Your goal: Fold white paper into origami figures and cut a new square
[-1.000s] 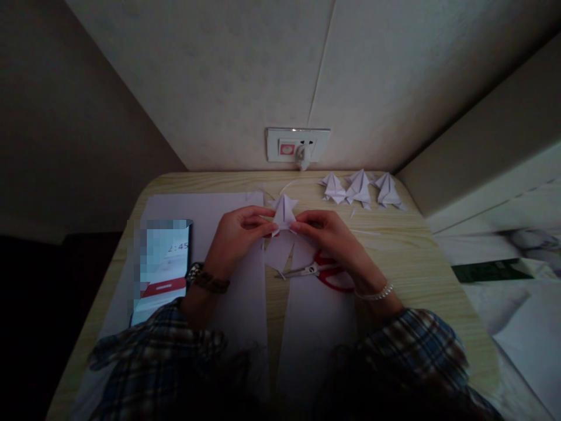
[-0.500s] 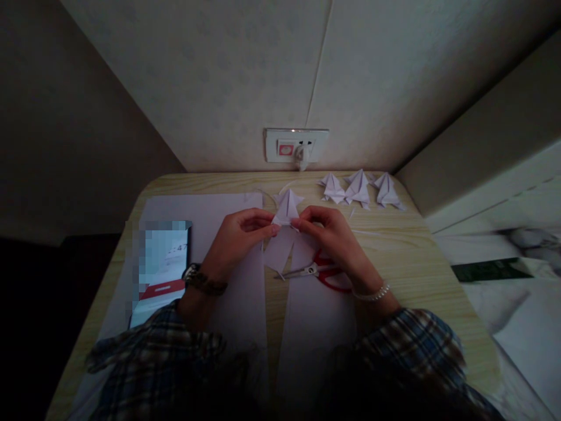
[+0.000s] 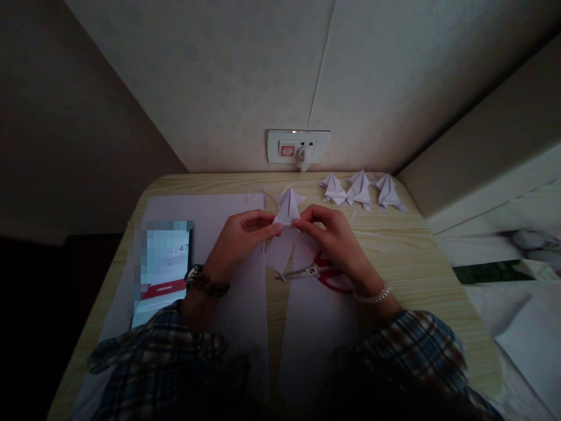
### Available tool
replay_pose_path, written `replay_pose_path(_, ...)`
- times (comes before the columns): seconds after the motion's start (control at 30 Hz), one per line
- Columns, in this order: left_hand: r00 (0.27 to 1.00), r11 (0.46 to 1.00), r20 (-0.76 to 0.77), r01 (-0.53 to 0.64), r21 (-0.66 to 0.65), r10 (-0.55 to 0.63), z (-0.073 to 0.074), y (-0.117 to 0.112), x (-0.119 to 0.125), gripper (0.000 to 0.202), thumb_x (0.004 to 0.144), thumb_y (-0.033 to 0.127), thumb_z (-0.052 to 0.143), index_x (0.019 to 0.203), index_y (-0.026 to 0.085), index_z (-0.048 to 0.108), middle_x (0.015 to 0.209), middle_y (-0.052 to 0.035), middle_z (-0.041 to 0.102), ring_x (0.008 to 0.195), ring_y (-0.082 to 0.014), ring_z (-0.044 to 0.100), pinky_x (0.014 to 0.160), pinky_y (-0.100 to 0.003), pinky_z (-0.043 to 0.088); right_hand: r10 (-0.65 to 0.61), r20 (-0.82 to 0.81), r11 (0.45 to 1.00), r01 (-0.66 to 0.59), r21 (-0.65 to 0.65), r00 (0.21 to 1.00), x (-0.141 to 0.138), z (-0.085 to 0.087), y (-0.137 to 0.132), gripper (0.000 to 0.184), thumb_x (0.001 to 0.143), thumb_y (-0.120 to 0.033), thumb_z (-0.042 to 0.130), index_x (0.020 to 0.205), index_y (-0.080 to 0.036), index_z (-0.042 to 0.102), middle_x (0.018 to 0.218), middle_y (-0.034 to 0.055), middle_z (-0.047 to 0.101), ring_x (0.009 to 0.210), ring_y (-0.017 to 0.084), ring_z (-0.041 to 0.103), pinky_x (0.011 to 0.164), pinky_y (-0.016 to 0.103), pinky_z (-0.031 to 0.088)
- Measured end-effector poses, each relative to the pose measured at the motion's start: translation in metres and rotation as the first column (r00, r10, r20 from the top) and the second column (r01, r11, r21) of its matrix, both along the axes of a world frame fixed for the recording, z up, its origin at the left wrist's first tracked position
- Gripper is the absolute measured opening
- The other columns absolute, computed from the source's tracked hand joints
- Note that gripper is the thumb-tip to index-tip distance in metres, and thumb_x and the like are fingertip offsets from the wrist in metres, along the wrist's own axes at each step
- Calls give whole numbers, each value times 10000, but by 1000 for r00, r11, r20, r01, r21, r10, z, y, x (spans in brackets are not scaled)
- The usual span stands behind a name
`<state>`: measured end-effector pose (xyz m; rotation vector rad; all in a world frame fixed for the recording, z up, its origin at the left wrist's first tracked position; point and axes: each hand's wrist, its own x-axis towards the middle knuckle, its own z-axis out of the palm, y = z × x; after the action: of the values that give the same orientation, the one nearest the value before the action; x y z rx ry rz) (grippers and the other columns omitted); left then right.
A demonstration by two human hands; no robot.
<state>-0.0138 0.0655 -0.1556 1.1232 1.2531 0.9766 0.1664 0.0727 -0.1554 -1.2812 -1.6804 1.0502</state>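
Note:
Between my two hands is a white origami frog [image 3: 288, 207], its pointed end away from me and small folded legs out at the sides. My left hand [image 3: 245, 230] pinches its near left corner between thumb and fingers. On the near right corner, my right hand [image 3: 326, 227] grips with thumb and forefinger. Just below the frog lie white paper pieces [image 3: 279, 252]. A pair of scissors [image 3: 313, 270] with red handles rests on them, blades pointing left, partly under my right hand. Three finished-looking paper frogs [image 3: 360, 189] sit in a row at the back right.
A lit phone [image 3: 164, 266] lies left on a large white paper sheet [image 3: 205, 204]. Another sheet [image 3: 319, 327] is near me. Thin paper strips [image 3: 368, 234] lie on the wooden table [image 3: 407, 263]. A socket [image 3: 298, 146] with a plug is on the wall behind.
Both hands keep their pinch on the paper frog with almost no movement. The whole view has shifted very slightly.

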Motion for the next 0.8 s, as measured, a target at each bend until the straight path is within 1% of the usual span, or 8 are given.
replay_pose_path(0.2, 993, 998, -114, 37, 59, -30, 2, 0, -1, 187, 637, 331, 740, 592, 181, 637, 613, 16, 701, 638, -144, 643, 642, -239, 489, 59, 119, 997, -65, 45, 991, -2, 0, -1, 235, 828, -260, 623, 629, -183, 524, 648, -16, 559, 645, 127, 509, 642, 260, 382)
replay_pose_path(0.3, 979, 994, -193, 82, 79, -65, 3, 2, -3, 169, 649, 335, 719, 592, 183, 669, 602, 11, 705, 629, -152, 638, 624, -241, 475, 80, 175, 996, -83, 12, 981, 1, 1, 1, 245, 847, -263, 600, 630, -178, 525, 634, -20, 561, 624, 120, 507, 614, 252, 379)
replay_pose_path(0.4, 957, 987, -274, 126, 101, -94, 6, 1, -4, 238, 688, 376, 709, 552, 181, 696, 556, 3, 692, 595, -159, 625, 611, -252, 452, 143, 233, 990, -140, -31, 962, 8, 7, -1, 251, 853, -288, 602, 637, -165, 569, 616, -21, 583, 601, 117, 524, 590, 244, 388)
replay_pose_path(0.53, 942, 985, -334, 70, 159, -13, 12, -11, -9, 359, 793, 458, 622, 592, 180, 724, 621, -25, 733, 639, -179, 658, 668, -268, 479, 223, 347, 975, -215, -63, 911, 21, 18, -14, 257, 872, -346, 596, 706, -159, 654, 639, -8, 654, 592, 125, 585, 606, 250, 417)
replay_pose_path(0.6, 941, 981, -331, 4, 194, 62, 13, -19, -12, 373, 833, 454, 571, 639, 178, 731, 658, -32, 745, 669, -180, 669, 692, -266, 493, 160, 435, 985, -169, -17, 886, 28, 21, -23, 226, 869, -339, 613, 742, -165, 679, 710, 18, 693, 665, 151, 620, 720, 301, 418)
replay_pose_path(0.67, 938, 974, -326, -43, 224, 116, 14, -28, -17, 359, 838, 429, 563, 630, 182, 720, 647, -29, 736, 665, -178, 663, 683, -263, 494, 14, 517, 995, -62, 76, 856, 34, 25, -33, 171, 871, -308, 617, 819, -163, 690, 862, 71, 715, 804, 204, 630, 856, 392, 363)
replay_pose_path(0.73, 937, 967, -318, -64, 246, 143, 13, -34, -21, 350, 836, 417, 563, 616, 188, 713, 631, -24, 726, 653, -176, 654, 671, -264, 491, -141, 562, 983, 47, 178, 815, 37, 28, -45, 175, 893, -284, 583, 927, -146, 684, 991, 129, 691, 893, 251, 608, 900, 456, 302)
replay_pose_path(0.8, 937, 961, -309, -78, 266, 161, 11, -39, -24, 353, 841, 413, 554, 615, 191, 711, 628, -20, 720, 653, -176, 648, 674, -266, 487, -181, 582, 971, 51, 232, 793, 35, 28, -59, 189, 916, -263, 545, 1005, -174, 686, 995, 111, 684, 911, 251, 599, 892, 445, 291)
